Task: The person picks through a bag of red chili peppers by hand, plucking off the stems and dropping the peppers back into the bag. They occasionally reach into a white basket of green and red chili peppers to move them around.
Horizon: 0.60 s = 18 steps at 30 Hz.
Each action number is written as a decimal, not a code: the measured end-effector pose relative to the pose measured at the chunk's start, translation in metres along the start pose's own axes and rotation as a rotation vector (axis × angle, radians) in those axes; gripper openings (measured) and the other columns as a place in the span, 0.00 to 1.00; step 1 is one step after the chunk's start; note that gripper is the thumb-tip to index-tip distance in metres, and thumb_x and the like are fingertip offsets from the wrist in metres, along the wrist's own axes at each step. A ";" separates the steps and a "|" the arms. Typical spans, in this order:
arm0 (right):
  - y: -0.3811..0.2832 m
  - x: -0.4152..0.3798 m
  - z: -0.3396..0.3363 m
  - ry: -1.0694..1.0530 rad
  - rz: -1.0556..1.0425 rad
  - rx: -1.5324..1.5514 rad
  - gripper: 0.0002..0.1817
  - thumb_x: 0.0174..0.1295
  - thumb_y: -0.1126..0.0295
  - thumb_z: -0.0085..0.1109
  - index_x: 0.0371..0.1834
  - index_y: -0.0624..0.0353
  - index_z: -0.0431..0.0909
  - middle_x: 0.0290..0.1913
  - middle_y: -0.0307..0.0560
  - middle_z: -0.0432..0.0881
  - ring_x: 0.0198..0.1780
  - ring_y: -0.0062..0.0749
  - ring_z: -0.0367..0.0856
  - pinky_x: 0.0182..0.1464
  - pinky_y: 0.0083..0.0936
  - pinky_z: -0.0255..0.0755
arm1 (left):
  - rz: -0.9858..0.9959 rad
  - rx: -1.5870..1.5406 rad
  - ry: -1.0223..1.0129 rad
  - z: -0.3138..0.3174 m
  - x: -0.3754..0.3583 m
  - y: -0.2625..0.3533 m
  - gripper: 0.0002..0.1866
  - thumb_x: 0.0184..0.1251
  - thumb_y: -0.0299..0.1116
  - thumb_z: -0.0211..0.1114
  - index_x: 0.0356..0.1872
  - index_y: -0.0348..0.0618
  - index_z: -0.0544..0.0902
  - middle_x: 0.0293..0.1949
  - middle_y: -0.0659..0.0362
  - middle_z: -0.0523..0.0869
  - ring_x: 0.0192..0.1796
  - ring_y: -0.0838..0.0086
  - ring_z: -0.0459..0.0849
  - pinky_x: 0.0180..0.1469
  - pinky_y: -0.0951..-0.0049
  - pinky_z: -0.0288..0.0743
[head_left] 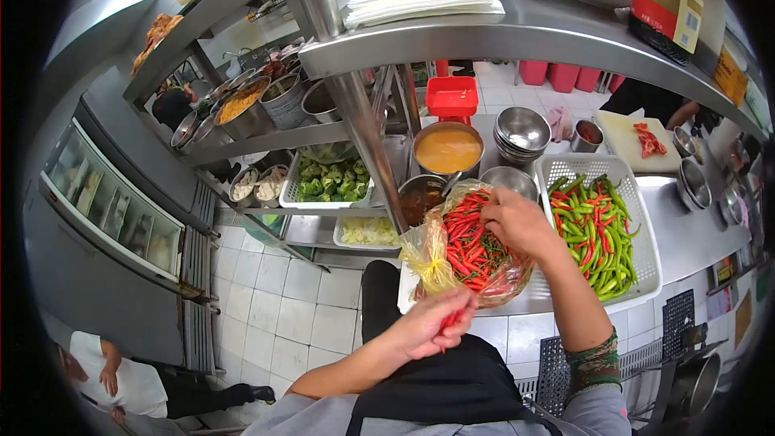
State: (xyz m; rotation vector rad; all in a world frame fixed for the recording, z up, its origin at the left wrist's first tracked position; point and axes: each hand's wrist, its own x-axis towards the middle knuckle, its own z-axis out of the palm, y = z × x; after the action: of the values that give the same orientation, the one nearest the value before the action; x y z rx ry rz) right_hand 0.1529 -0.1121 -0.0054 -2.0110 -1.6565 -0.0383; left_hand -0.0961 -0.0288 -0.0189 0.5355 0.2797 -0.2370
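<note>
A clear plastic bag (437,273) full of red chili peppers (462,236) lies open in front of me on the counter. Over the bag, my right hand (514,222) has its fingers bent down among the peppers; whatever is in the fingertips is hidden. My left hand (436,324) is closed around a few red chili peppers (450,320), nearer my body and just below the bag. Right of the bag stands a white perforated basket (650,262) holding green chili peppers (613,254) with some red ones among them.
Behind the bag stand a pot of orange liquid (448,149), stacked metal bowls (521,131) and a cutting board (634,144). A steel shelf (484,47) overhangs the counter. Broccoli (327,178) sits on the left rack. A person in a white shirt (121,375) is at lower left.
</note>
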 end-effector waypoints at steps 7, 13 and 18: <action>-0.031 0.001 -0.043 0.033 -0.101 0.086 0.06 0.54 0.74 0.68 0.34 0.60 0.84 0.35 0.48 0.83 0.39 0.47 0.84 0.43 0.37 0.78 | 0.489 0.212 0.302 -0.001 0.012 0.035 0.10 0.82 0.39 0.52 0.47 0.45 0.75 0.29 0.65 0.71 0.22 0.84 0.63 0.20 0.83 0.53; -0.055 -0.019 -0.045 -0.061 -0.110 0.396 0.07 0.54 0.73 0.70 0.35 0.60 0.85 0.32 0.46 0.82 0.33 0.38 0.82 0.36 0.32 0.75 | 0.304 0.463 0.263 0.004 0.023 0.033 0.11 0.82 0.41 0.53 0.47 0.45 0.76 0.29 0.67 0.70 0.22 0.86 0.63 0.21 0.84 0.53; -0.055 -0.047 -0.030 -0.257 0.092 0.737 0.04 0.60 0.76 0.69 0.37 0.63 0.85 0.32 0.39 0.82 0.33 0.20 0.80 0.35 0.21 0.73 | 0.076 0.403 0.094 0.008 0.019 0.005 0.16 0.83 0.46 0.49 0.37 0.46 0.72 0.24 0.68 0.66 0.19 0.86 0.58 0.19 0.81 0.51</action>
State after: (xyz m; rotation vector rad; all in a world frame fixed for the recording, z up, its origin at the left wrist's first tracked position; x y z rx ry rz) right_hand 0.1000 -0.1607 0.0251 -1.5478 -1.4213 0.7769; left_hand -0.0757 -0.0318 -0.0166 0.9556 0.3044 -0.1951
